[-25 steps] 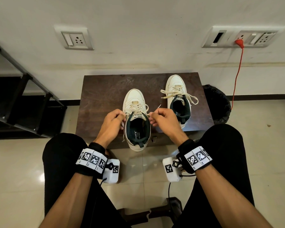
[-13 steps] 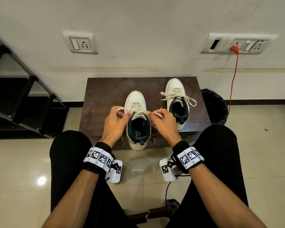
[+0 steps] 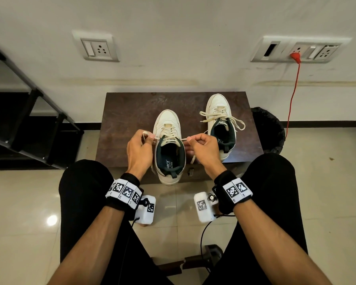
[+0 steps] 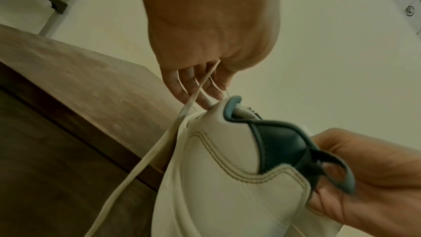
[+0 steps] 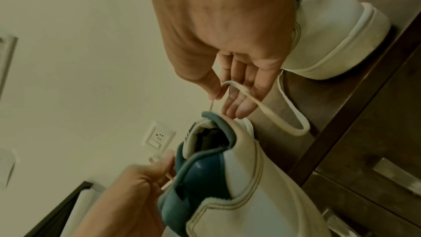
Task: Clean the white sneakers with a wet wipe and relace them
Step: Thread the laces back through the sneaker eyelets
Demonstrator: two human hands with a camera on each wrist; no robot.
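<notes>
Two white sneakers with dark green linings stand on a dark wooden table [image 3: 132,112]. The near sneaker [image 3: 169,149] sits at the front edge between my hands, its heel over the edge. My left hand [image 3: 141,145] pinches one cream lace end [image 4: 193,95] left of the tongue. My right hand [image 3: 199,146] pinches the other lace end [image 5: 248,96] on the right side, and a loop of it hangs down. The far sneaker [image 3: 221,124] stands to the right with its laces [image 3: 234,120] loose and spread.
A black bin [image 3: 269,130] stands right of the table. A red cable [image 3: 292,95] hangs from a wall socket [image 3: 296,50]. A dark metal rack [image 3: 29,112] is at the left. My knees in black trousers flank the table's front edge above the tiled floor [image 3: 327,182].
Both hands have drawn apart, the left going left and up, the right a little right, pulling the near sneaker's lace ends outward. The head view has tilted slightly.
</notes>
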